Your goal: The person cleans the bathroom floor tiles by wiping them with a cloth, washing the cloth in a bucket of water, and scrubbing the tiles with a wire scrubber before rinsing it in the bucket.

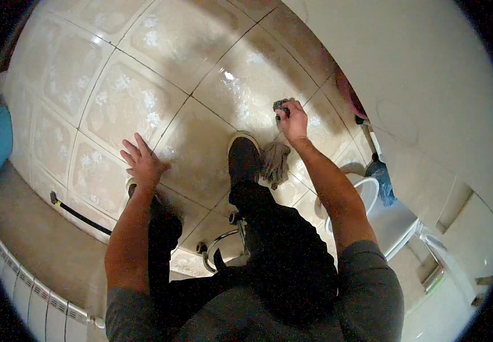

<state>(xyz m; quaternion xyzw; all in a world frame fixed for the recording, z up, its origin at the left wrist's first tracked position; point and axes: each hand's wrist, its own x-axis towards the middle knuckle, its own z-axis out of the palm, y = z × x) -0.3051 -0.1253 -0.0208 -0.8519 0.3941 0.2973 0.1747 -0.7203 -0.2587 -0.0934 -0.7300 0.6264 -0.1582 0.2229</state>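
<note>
Two bare hands reach down over a glossy beige tiled floor (109, 100). The right hand (293, 118) is curled around a small dark-grey textured scouring pad (280, 107), nearer the floor's right edge. The left hand (143, 163) is spread wide and holds nothing, nearer the left edge; I cannot tell whether it touches the tiles. A crumpled grey-brown cloth (275, 161) lies just beside the dark right shoe (243, 159).

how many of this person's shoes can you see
2. The right shoe is near the middle, beside the grey cloth; the left shoe is mostly hidden, a sliver showing below the left hand.
</note>
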